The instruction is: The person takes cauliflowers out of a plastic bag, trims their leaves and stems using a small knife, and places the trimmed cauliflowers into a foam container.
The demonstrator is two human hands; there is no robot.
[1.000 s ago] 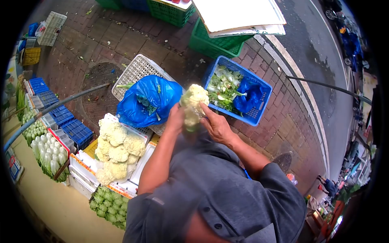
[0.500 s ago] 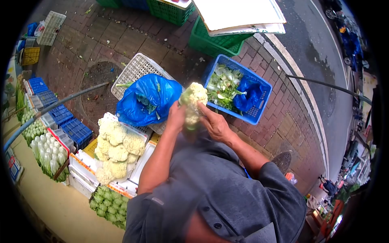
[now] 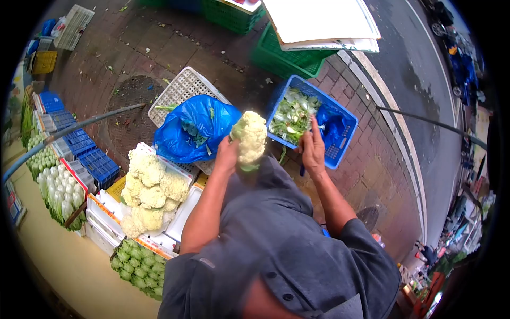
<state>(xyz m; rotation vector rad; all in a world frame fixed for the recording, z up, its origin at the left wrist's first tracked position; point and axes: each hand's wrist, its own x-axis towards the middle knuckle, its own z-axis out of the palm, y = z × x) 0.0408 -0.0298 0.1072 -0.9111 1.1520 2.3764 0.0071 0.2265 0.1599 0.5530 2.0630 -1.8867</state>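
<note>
My left hand (image 3: pixel 227 154) is closed around the lower left side of a cauliflower (image 3: pixel 252 135), a cream head with green stubs at its base. Apart from it, to the right, my right hand (image 3: pixel 313 149) is raised near the blue crate's front edge. Its index finger points up while the other fingers curl in. A short dark blue handle end (image 3: pixel 302 170) sticks out below that hand; the rest of this tool is hidden. Between the hands, a strip of green leaf (image 3: pixel 282 156) is in the air.
A blue crate (image 3: pixel 338 155) holds leaf trimmings and a blue bag. A blue plastic bag (image 3: pixel 180 143) with leaves rests on a white crate (image 3: pixel 187 80). Several cauliflowers (image 3: pixel 151 178) are piled at left, near green vegetables (image 3: pixel 139 268). Green crates (image 3: pixel 287 56) stand beyond.
My right hand has left the cauliflower and moved right, toward the blue crate. A leaf strip has come loose. The cauliflower stays in my left hand, now held slightly more upright.
</note>
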